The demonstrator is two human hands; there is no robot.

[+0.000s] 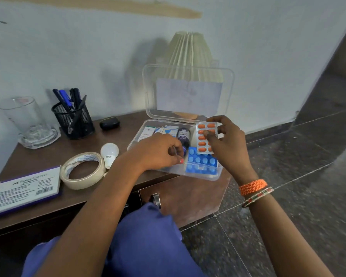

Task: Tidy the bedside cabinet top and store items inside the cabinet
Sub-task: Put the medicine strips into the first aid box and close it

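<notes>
A clear plastic medicine box (203,175) stands open on the right end of the brown bedside cabinet (116,136), its lid (188,92) upright. Inside lie small cartons (168,129), a dark bottle (183,136) and a blue blister strip (202,161). My right hand (228,148) pinches an orange-pill blister strip (204,136) above the box's right side. My left hand (158,152) reaches into the box's front left, fingers curled round something small with a red tip; what it is I cannot tell.
On the cabinet top, from the left: a white-and-purple box (26,189), a tape roll (82,170), a white bulb (109,152), a glass jug (28,122), a mesh pen holder (74,120) and a black case (109,122). A pleated lamp (190,52) stands behind the lid. A drawer handle (156,198) sits below.
</notes>
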